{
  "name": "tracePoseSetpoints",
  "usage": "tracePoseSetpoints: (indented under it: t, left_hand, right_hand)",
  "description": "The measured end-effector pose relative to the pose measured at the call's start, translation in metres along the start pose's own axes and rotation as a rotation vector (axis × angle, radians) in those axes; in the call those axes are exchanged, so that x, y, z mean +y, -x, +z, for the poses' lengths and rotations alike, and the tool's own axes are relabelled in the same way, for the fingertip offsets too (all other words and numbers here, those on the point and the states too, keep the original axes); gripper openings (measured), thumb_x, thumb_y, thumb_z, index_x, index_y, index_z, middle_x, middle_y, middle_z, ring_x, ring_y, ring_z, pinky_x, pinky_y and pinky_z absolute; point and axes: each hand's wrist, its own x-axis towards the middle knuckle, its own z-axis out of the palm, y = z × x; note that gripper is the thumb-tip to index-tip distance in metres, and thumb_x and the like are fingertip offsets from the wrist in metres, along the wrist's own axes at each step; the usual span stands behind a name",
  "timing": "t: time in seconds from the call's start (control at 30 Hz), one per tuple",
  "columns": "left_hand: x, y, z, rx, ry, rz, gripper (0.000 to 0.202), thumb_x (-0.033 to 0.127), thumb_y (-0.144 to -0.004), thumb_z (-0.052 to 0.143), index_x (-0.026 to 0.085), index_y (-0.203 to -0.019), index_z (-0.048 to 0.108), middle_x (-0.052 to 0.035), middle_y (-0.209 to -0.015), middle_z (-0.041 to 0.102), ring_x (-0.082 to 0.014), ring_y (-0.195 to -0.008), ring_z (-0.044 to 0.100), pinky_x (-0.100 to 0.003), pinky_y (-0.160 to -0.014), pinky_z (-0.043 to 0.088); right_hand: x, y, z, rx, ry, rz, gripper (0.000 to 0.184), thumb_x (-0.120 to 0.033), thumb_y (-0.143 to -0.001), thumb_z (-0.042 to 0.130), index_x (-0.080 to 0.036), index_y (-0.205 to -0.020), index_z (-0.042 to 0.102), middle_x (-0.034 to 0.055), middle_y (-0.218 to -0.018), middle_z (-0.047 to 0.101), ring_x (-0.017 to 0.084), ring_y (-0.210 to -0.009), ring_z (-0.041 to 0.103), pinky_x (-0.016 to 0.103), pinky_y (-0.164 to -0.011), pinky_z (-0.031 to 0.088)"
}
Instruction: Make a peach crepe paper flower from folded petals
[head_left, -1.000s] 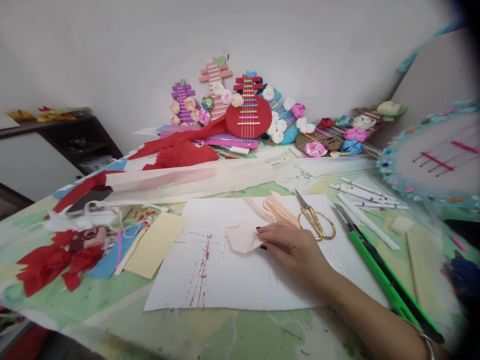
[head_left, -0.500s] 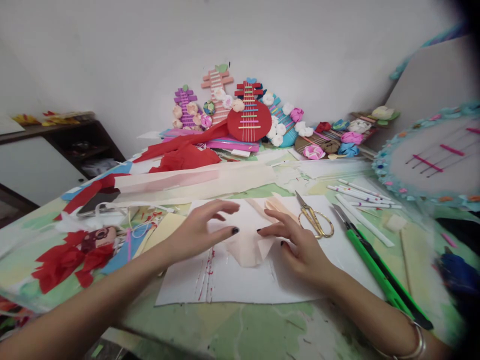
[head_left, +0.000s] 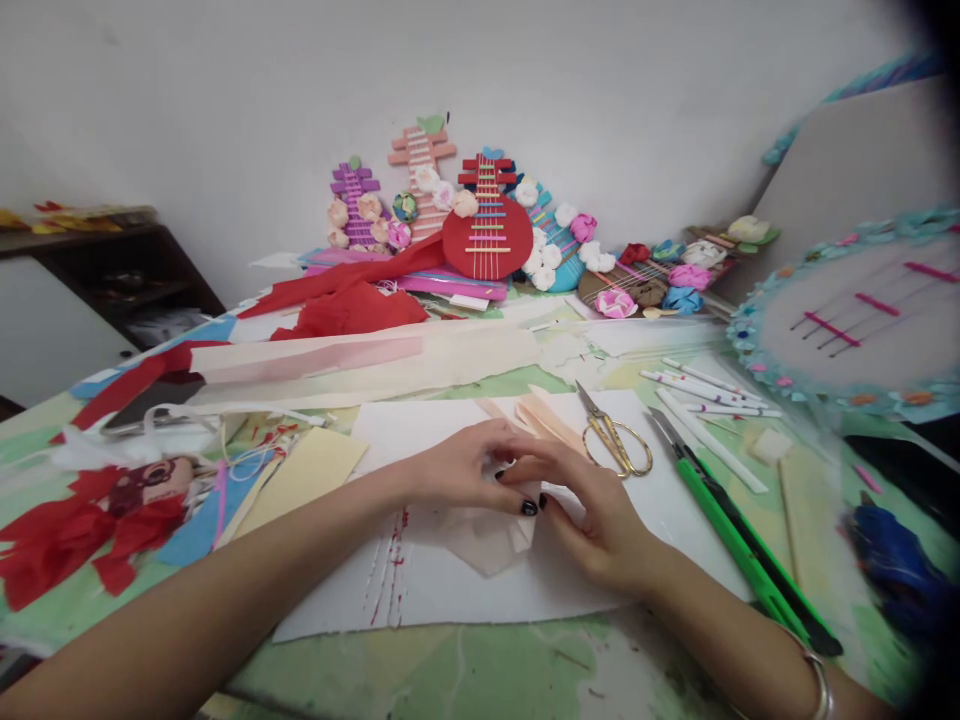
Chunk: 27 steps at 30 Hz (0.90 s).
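My left hand [head_left: 469,468] and my right hand [head_left: 604,510] meet over a white board [head_left: 315,610]. Their fingers curl in and overlap at the top of a thin, pale piece of crepe paper [head_left: 487,548], which both seem to pinch. Its upper part is hidden behind the fingers. The two thumbs lie almost side by side. Just behind my right hand, peach paper strips [head_left: 544,415] rest on the board. Gold-handled scissors [head_left: 619,445] lie to their right, blades pointing away.
At the right are a green utility knife [head_left: 739,540], several white sticks [head_left: 709,390] and a blue tool [head_left: 896,550]. Red fabric [head_left: 352,305] and decorated paper lutes [head_left: 487,235] stand at the back. A doll in red [head_left: 142,500] lies left, beside yellow card [head_left: 319,470].
My hands were apart with fingers spread above the pale paper. Now they have come together, fingers closing over its top. The view has shifted slightly, moving the table items left.
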Motion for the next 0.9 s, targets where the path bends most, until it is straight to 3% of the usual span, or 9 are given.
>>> tracePoseSetpoints:
  t: [0.17,0.27,0.33,0.43,0.5,0.63,0.73,0.9]
  left_hand:
    - [-0.002,0.004,-0.001,-0.042,0.014,-0.105,0.032,0.031,-0.071,0.067,0.016,-0.099,0.061,0.0006,-0.077,0.059,-0.0103,-0.064,0.048,-0.022,-0.058,0.037]
    - [-0.002,0.006,-0.001,0.043,0.067,-0.206,0.025,0.035,-0.072,0.066,0.014,-0.083,0.06,0.0019,-0.071,0.056,-0.0071,-0.054,0.044,-0.019,-0.05,0.033]
    - [-0.001,0.007,-0.001,0.137,0.142,-0.244,0.024,0.035,-0.072,0.066,0.013,-0.075,0.058,0.0013,-0.069,0.056,-0.0081,-0.056,0.048,-0.019,-0.049,0.034]
    - [0.002,0.007,0.001,0.221,0.265,-0.275,0.022,0.033,-0.072,0.066,0.013,-0.075,0.059,-0.0004,-0.069,0.059,-0.0104,-0.06,0.053,-0.02,-0.052,0.039]
    - [0.003,0.007,0.002,0.243,0.311,-0.299,0.022,0.033,-0.072,0.067,0.013,-0.076,0.06,-0.0004,-0.068,0.059,-0.0104,-0.06,0.054,-0.02,-0.052,0.039]
    - [0.001,0.007,0.003,0.23,0.354,-0.276,0.021,0.032,-0.071,0.068,0.013,-0.077,0.06,0.0,-0.069,0.059,-0.0098,-0.061,0.053,-0.019,-0.054,0.039]
    - [-0.002,0.007,0.002,0.207,0.403,-0.222,0.024,0.037,-0.077,0.062,0.013,-0.078,0.06,-0.0003,-0.071,0.059,-0.0092,-0.062,0.052,-0.019,-0.055,0.038]
    - [-0.003,0.008,0.002,0.267,0.39,-0.238,0.031,0.04,-0.08,0.058,0.011,-0.069,0.061,0.0016,-0.06,0.054,-0.0074,-0.054,0.045,-0.018,-0.049,0.032]
  right_hand:
    - [0.002,0.003,0.002,0.057,-0.143,0.072,0.053,-0.008,-0.08,0.042,-0.024,-0.13,0.039,0.0085,-0.119,0.058,0.02,-0.111,0.055,0.039,-0.094,0.046]
    - [0.006,0.002,0.004,0.223,-0.29,0.194,0.047,-0.015,-0.083,0.048,-0.025,-0.128,0.041,0.0092,-0.122,0.055,0.022,-0.114,0.053,0.037,-0.087,0.05]
    - [0.009,0.0,0.005,0.29,-0.36,0.319,0.04,-0.021,-0.084,0.051,-0.025,-0.124,0.045,0.0084,-0.112,0.06,0.02,-0.103,0.058,0.032,-0.075,0.054]
    - [0.013,-0.003,0.005,0.204,-0.413,0.49,0.023,-0.029,-0.084,0.054,-0.018,-0.104,0.058,0.0039,-0.079,0.064,0.014,-0.069,0.061,0.024,-0.057,0.051]
    - [0.014,-0.004,0.005,0.115,-0.379,0.53,0.019,-0.032,-0.085,0.053,-0.015,-0.085,0.062,0.0012,-0.065,0.06,0.011,-0.058,0.056,0.022,-0.054,0.047]
    - [0.012,-0.004,0.005,0.079,-0.275,0.53,0.027,-0.032,-0.087,0.05,-0.014,-0.071,0.061,0.0005,-0.059,0.058,0.01,-0.056,0.053,0.021,-0.054,0.042]
    - [0.011,-0.004,0.006,0.095,-0.269,0.547,0.029,-0.034,-0.087,0.05,-0.014,-0.069,0.06,0.0004,-0.057,0.058,0.009,-0.054,0.053,0.021,-0.054,0.041]
    - [0.013,-0.004,0.007,0.12,-0.305,0.573,0.027,-0.034,-0.086,0.053,-0.015,-0.069,0.06,0.0001,-0.055,0.059,0.009,-0.051,0.054,0.02,-0.051,0.042]
